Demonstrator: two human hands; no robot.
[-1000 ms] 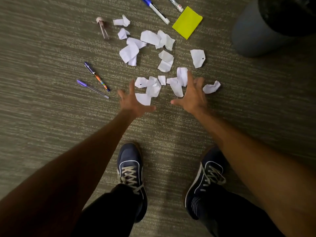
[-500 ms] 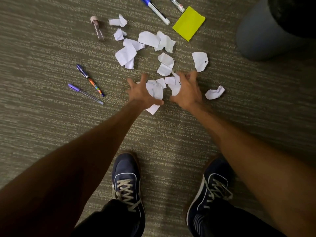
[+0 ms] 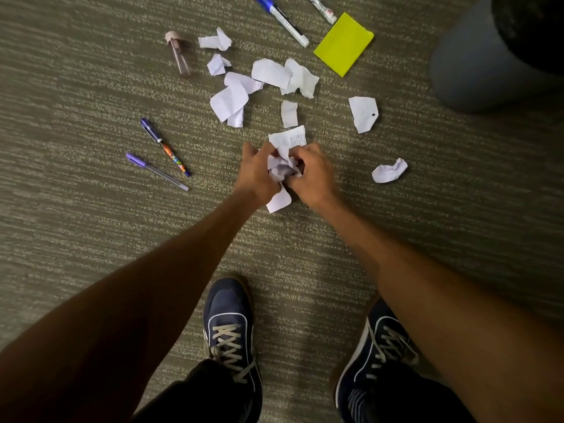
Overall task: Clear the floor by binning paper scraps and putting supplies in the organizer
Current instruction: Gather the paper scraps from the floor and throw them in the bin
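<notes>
- Your left hand (image 3: 259, 175) and right hand (image 3: 314, 175) meet low over the carpet (image 3: 91, 224), both curled around one wad of paper scraps (image 3: 282, 169) pressed between them.
- One flat piece with faint print (image 3: 288, 140) sticks up past your fingertips, and another white corner (image 3: 278, 201) pokes out under your wrists, next to the carpet.
- Loose scraps lie beyond your hands: a small strip (image 3: 289, 113) just past the printed piece, a folded cluster (image 3: 232, 97) to its left, a larger overlapping pair (image 3: 285, 76) farther out, and two small crumpled bits (image 3: 217, 51) near the top.
- To your right, a scrap with a punched hole (image 3: 363, 112) and a curled piece (image 3: 389, 171) lie apart from the rest.
- Two purple pens (image 3: 161, 158) lie side by side, well to the left of your hands.
- A clear tube with a pink cap (image 3: 178, 53) lies near the crumpled bits.
- A blue-capped marker (image 3: 282, 19), a second white pen (image 3: 323, 9) and a yellow sticky pad (image 3: 344, 44) lie at the far edge.
- A grey bin with a black liner (image 3: 476, 62) stands at the upper right.
- Your navy shoes (image 3: 232, 331) are planted below your arms.
</notes>
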